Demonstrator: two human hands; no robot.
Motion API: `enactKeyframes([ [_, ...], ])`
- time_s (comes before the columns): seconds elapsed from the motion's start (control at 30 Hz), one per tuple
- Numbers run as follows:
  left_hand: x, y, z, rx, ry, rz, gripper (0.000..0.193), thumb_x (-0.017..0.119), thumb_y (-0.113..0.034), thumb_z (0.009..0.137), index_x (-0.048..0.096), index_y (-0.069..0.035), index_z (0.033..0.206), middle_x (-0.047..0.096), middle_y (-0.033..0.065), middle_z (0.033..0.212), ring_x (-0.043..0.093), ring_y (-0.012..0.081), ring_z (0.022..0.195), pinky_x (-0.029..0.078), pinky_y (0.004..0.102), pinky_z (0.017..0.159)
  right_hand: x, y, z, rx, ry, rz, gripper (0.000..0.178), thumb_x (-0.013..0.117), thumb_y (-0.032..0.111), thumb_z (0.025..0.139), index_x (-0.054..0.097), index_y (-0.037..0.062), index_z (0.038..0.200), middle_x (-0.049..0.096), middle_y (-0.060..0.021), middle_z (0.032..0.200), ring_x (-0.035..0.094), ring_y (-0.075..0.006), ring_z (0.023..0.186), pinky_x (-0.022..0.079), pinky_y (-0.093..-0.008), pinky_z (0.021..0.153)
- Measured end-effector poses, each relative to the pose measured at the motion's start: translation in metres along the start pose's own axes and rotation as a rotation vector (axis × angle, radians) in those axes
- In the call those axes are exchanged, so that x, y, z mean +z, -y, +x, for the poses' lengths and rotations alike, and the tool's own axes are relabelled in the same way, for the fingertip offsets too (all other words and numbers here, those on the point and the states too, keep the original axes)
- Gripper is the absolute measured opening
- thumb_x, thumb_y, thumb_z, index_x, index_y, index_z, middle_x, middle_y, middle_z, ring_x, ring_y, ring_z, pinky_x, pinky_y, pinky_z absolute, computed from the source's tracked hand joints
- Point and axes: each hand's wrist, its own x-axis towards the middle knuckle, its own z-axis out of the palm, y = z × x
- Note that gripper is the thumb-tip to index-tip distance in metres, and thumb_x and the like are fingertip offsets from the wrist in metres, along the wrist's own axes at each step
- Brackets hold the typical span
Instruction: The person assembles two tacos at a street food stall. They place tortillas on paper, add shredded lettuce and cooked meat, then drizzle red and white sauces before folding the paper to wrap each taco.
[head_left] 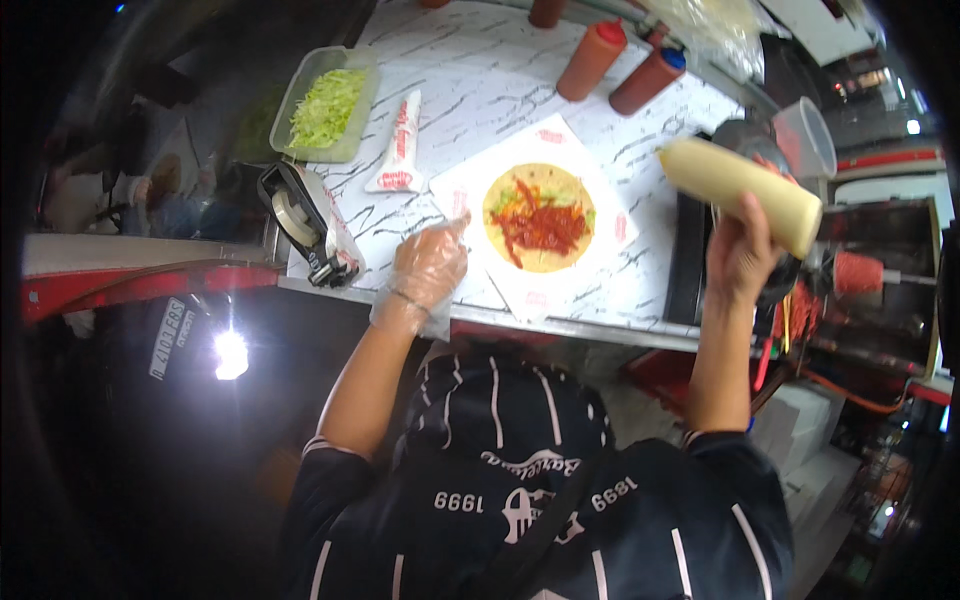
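Note:
My right hand (741, 247), bare, is wrapped round a cream-coloured squeeze bottle (742, 190), which is held tilted to the right of the wrapper paper. My left hand (431, 262), in a clear plastic glove, rests at the left edge of the white wrapper paper (530, 294). Its index finger is stretched out onto the paper and nothing shows in its grasp. On the paper lies a flat tortilla (507, 190), topped with shredded lettuce and red sauce over a filling. A wrapped roll (403, 140) in printed white paper lies farther off to the left.
A clear tub of shredded lettuce (328, 105) stands at the far left, with a tape dispenser (303, 225) nearer me. Two sauce bottles, one red-capped (592, 62) and one blue-capped (647, 80), stand at the back. Meat on a spit (858, 273) is at right.

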Motion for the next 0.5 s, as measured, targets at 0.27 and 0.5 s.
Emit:
enactKeyframes([
  [0.27,0.009,0.0,0.003,0.047,-0.121,0.028,0.043,0.064,-0.019,0.095,0.073,-0.015,0.137,0.078,0.0229,0.105,0.075,0.0424,0.096,0.06,0.053,0.089,-0.013,-0.015,-0.014,0.291,0.268,-0.181,0.06,0.078,-0.013,0.077,0.061,0.0013,0.133,0.068,-0.0101,0.125,0.066,-0.0228,0.117,0.053,-0.0409,0.105],
  [0.5,0.011,0.008,0.004,0.061,-0.108,0.043,0.043,0.063,-0.02,0.096,0.073,-0.015,0.137,0.077,0.0236,0.102,0.075,0.043,0.096,0.06,0.0538,0.088,-0.007,-0.017,-0.022,0.587,0.2,-0.232,0.048,0.08,-0.013,0.072,0.064,0.0001,0.116,0.07,-0.0095,0.108,0.069,-0.0234,0.104,0.053,-0.039,0.096],
])
